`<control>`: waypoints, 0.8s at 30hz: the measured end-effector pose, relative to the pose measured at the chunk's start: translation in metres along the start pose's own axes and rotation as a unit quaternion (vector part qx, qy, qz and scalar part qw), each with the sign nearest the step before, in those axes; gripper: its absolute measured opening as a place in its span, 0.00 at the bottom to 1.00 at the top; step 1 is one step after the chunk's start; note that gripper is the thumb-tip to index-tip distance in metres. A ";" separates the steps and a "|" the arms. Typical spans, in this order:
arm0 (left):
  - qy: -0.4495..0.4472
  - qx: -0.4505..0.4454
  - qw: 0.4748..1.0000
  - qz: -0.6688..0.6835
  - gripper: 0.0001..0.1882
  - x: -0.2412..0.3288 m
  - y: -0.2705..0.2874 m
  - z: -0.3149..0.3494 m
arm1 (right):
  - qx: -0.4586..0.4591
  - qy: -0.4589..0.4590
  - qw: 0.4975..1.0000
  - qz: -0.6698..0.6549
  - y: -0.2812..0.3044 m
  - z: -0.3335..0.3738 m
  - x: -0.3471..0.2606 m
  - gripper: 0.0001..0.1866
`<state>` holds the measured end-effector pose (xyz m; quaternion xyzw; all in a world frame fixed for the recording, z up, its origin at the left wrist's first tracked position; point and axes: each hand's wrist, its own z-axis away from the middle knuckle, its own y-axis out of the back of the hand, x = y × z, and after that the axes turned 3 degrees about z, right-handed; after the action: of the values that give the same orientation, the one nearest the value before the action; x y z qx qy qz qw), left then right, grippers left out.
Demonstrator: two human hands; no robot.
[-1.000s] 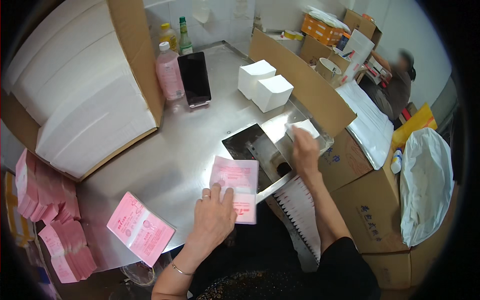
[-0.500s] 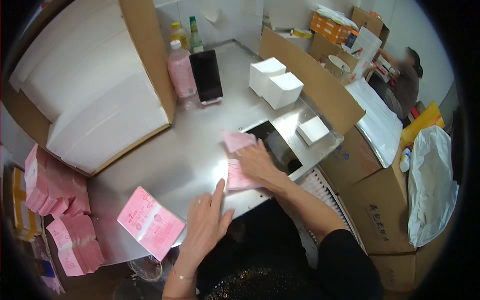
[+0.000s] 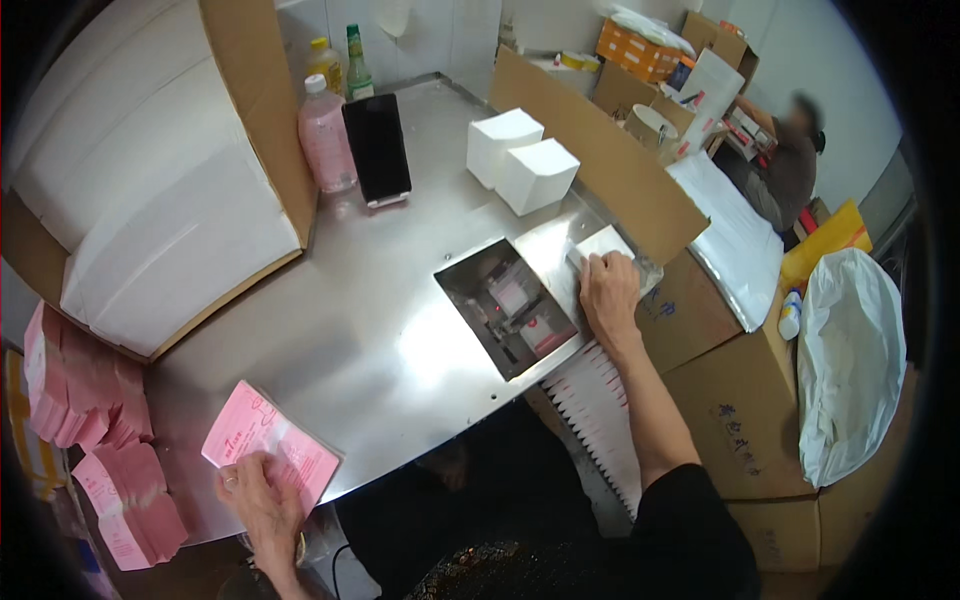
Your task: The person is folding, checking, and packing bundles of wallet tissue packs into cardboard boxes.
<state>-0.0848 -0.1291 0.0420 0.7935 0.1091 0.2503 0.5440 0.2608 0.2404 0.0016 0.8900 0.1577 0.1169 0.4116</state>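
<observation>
At the table's front left lies a stack of flat pink printed packets (image 3: 280, 440). My left hand (image 3: 262, 505) is on its near edge, fingers curled against the top packet. On the right, my right hand (image 3: 612, 300) pinches the near edge of a small white tissue stack (image 3: 607, 243), thumb and fingers closed. Between my hands, a rectangular opening (image 3: 470, 290) is cut into the steel table (image 3: 340, 330). Down inside it, machine parts and a pink-and-white piece show, too dim to make out fully.
Two white tissue blocks (image 3: 540, 175) stand farther back, near a cardboard flap (image 3: 600, 150). A phone (image 3: 378, 150) leans by several bottles (image 3: 327, 140). An open carton (image 3: 180, 180) holds white sheets; more pink packets (image 3: 85, 390) hang at left. A person (image 3: 795, 160) sits at far right.
My right hand has left the pink packets at the opening and reached the white tissue stack. My left hand has moved left onto the pink stack. The opening is now uncovered.
</observation>
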 end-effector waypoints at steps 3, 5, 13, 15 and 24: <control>-0.026 -0.001 1.000 0.006 0.13 0.003 0.011 -0.006 | -0.005 -0.014 0.999 -0.049 -0.004 -0.007 -0.001 0.09; -0.054 0.054 0.996 0.047 0.13 0.018 0.019 -0.017 | -0.007 -0.013 0.997 -0.076 -0.002 -0.012 -0.001 0.07; -0.280 -0.072 0.914 0.284 0.15 0.139 -0.078 -0.048 | 0.085 0.039 0.977 -0.193 0.007 -0.002 -0.029 0.21; -0.286 -0.062 0.912 0.288 0.14 0.138 -0.078 -0.050 | 0.102 0.081 0.965 -0.230 0.019 -0.002 -0.048 0.24; -0.253 -0.028 0.933 0.255 0.09 0.127 -0.074 -0.051 | 0.039 0.001 0.995 -0.087 -0.003 -0.001 0.011 0.20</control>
<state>0.0040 -0.0027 0.0240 0.8161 -0.2451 0.1743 0.4935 0.2705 0.2467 0.0008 0.8880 0.2393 0.0758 0.3853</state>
